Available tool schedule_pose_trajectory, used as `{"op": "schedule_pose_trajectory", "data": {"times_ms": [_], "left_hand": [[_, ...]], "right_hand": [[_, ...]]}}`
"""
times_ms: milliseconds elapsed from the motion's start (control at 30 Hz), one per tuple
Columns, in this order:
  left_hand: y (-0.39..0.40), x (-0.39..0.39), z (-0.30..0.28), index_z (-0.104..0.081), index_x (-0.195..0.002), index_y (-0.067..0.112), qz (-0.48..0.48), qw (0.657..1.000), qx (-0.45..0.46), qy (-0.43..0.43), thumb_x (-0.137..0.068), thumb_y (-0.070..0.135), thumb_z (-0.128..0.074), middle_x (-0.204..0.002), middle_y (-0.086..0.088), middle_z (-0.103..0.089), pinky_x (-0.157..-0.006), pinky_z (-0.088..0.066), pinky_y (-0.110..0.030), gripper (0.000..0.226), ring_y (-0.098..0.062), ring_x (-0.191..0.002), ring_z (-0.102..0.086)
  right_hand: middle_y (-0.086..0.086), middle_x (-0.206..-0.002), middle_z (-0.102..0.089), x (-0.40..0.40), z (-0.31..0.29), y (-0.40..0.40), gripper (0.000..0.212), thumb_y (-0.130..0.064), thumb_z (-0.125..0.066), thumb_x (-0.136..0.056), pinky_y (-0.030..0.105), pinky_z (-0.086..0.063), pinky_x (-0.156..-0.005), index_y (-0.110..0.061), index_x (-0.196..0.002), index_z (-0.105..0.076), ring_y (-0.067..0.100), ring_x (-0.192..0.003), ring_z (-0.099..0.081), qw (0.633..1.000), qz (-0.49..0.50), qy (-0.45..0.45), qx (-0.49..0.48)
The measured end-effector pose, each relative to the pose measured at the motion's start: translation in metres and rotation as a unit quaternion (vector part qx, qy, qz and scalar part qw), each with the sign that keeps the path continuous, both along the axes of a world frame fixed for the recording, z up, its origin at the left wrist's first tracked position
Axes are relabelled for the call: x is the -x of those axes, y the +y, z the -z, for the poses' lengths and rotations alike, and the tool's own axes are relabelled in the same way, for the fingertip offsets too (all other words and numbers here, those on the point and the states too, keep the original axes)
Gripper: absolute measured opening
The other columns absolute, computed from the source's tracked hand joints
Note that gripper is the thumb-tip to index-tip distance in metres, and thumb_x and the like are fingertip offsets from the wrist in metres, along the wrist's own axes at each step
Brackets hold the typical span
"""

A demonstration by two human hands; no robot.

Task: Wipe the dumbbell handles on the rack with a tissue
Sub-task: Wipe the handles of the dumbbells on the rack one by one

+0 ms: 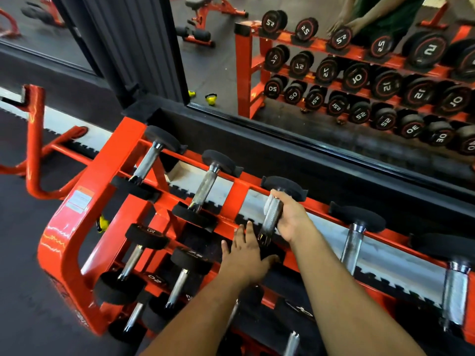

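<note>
An orange rack (77, 242) holds black dumbbells with knurled steel handles on its top tier. My right hand (290, 217) grips the handle of the third dumbbell (271, 218), fingers wrapped under it with a whitish tissue (268, 207) showing at the handle's left side. My left hand (244, 255) rests with straight fingers on that dumbbell's near black head (270, 253). Two more top-tier handles (147, 160) (205, 186) lie to the left, others (350, 246) (455, 296) to the right.
Lower tiers carry heavier dumbbells (133, 260). A mirror (334, 73) behind the rack reflects the whole rack, benches and my arms. Another orange frame (33, 140) stands at left on dark rubber floor. A yellow kettlebell (102, 224) sits under the rack.
</note>
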State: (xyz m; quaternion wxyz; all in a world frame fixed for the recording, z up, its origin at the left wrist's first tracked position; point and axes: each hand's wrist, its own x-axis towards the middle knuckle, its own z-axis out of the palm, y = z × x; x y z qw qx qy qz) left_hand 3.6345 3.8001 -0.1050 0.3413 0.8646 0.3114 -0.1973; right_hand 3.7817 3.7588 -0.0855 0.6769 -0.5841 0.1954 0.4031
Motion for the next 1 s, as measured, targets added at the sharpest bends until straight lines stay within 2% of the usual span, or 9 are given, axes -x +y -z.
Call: {"op": "schedule_pose_trajectory", "data": {"times_ms": [100,200,233,333,400,567,733,867,1000], "left_hand": [[-0.001,0.0,-0.002,0.021,-0.159,0.017,0.003,1.0,0.0,0.002,-0.095,0.066,-0.05,-0.169,-0.01,0.016,-0.125,0.008,-0.055,0.108,-0.023,-0.157,0.01],[0.0,0.0,0.0,0.021,-0.159,0.017,0.0,1.0,0.002,-0.004,-0.096,0.065,-0.05,-0.17,-0.009,0.016,-0.125,0.009,-0.055,0.106,-0.022,-0.157,0.014],[0.0,0.0,0.0,0.021,-0.159,0.017,-0.001,1.0,0.0,-0.008,-0.096,0.065,-0.05,-0.17,-0.009,0.016,-0.125,0.009,-0.055,0.106,-0.022,-0.156,0.015],[-0.001,0.001,-0.001,0.02,-0.159,0.017,0.001,1.0,0.002,-0.007,-0.096,0.065,-0.05,-0.17,-0.01,0.016,-0.124,0.008,-0.056,0.106,-0.022,-0.157,0.014],[-0.001,0.001,-0.004,0.021,-0.159,0.017,0.001,1.0,-0.003,-0.002,-0.095,0.066,-0.051,-0.169,-0.011,0.016,-0.124,0.008,-0.056,0.108,-0.023,-0.157,0.012],[-0.001,0.0,-0.002,0.021,-0.159,0.016,0.003,1.0,-0.002,-0.003,-0.096,0.065,-0.049,-0.169,-0.01,0.017,-0.124,0.009,-0.056,0.106,-0.023,-0.156,0.015],[-0.002,-0.001,-0.004,0.022,-0.159,0.016,0.002,1.0,-0.004,0.005,-0.096,0.063,-0.051,-0.169,-0.011,0.017,-0.124,0.009,-0.056,0.107,-0.023,-0.157,0.013],[-0.001,-0.001,-0.003,0.021,-0.159,0.016,0.003,1.0,0.002,0.005,-0.095,0.066,-0.05,-0.169,-0.011,0.018,-0.124,0.009,-0.056,0.108,-0.023,-0.157,0.014],[-0.001,0.0,-0.003,0.021,-0.159,0.016,0.007,1.0,-0.002,0.006,-0.096,0.065,-0.05,-0.169,-0.01,0.017,-0.124,0.008,-0.056,0.107,-0.022,-0.157,0.014]], "right_hand": [[0.01,-0.093,-0.068,-0.001,0.005,-0.001,0.036,-0.03,-0.077,-0.085,0.037,-0.058,-0.066,-0.01,-0.113,-0.068,0.024,-0.085,-0.067,1.0,-0.012,0.016,-0.013],[0.011,-0.114,-0.069,0.004,0.012,-0.011,0.038,-0.035,-0.075,-0.085,0.044,-0.055,-0.092,-0.016,-0.118,-0.066,0.027,-0.106,-0.065,1.0,0.003,-0.025,0.0],[0.012,-0.116,-0.069,0.006,0.014,-0.012,0.039,-0.035,-0.075,-0.085,0.044,-0.054,-0.094,-0.017,-0.119,-0.065,0.028,-0.108,-0.065,0.999,0.003,-0.039,0.009],[0.011,-0.106,-0.07,0.009,0.01,-0.006,0.032,-0.033,-0.074,-0.086,0.036,-0.056,-0.076,-0.013,-0.111,-0.068,0.025,-0.094,-0.067,1.0,-0.017,-0.011,0.001],[0.01,-0.098,-0.07,0.01,0.006,-0.005,0.026,-0.032,-0.074,-0.087,0.035,-0.056,-0.072,-0.013,-0.104,-0.07,0.023,-0.086,-0.068,0.999,-0.025,0.023,-0.016],[0.011,-0.11,-0.073,0.015,0.019,-0.028,0.035,-0.036,-0.073,-0.087,0.045,-0.056,-0.095,-0.017,-0.116,-0.068,0.028,-0.104,-0.069,0.998,-0.044,-0.034,0.013],[0.013,-0.105,-0.071,0.023,0.01,-0.012,0.031,-0.029,-0.075,-0.087,0.042,-0.056,-0.092,-0.011,-0.111,-0.068,0.025,-0.092,-0.067,0.997,-0.068,-0.011,0.021],[0.009,-0.102,-0.077,0.021,0.014,-0.033,0.033,-0.032,-0.073,-0.088,0.04,-0.059,-0.083,-0.013,-0.115,-0.069,0.024,-0.098,-0.071,0.995,-0.099,-0.023,0.01],[0.012,-0.108,-0.073,0.03,0.018,-0.024,0.043,-0.04,-0.08,-0.077,0.05,-0.054,-0.096,-0.019,-0.112,-0.067,0.031,-0.104,-0.068,0.988,-0.134,-0.035,0.075]]}}
